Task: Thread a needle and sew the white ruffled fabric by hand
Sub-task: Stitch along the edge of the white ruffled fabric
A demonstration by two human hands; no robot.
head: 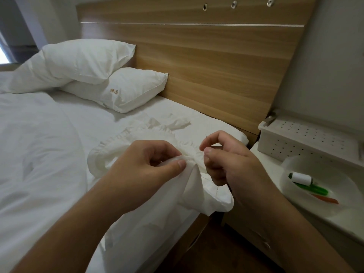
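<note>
Two hands met over the white ruffled cotton fabric (137, 138), which lay bunched at the near corner of the white-sheeted bed (88, 123), one fold lifted between them. The left hand (141, 170) pinched that gathered edge between thumb and curled fingers. The right hand (226, 158) had its fingers closed narrowly on a thin metal needle (206, 137), tip just visible above. Stitching seemed under way, threading done. The next pull likely called for a steady draw while the fold stayed taut. A white thread spool (301, 177) sat in a translucent round dish (334, 205) on the tabletop (275, 166) beside the bed.
</note>
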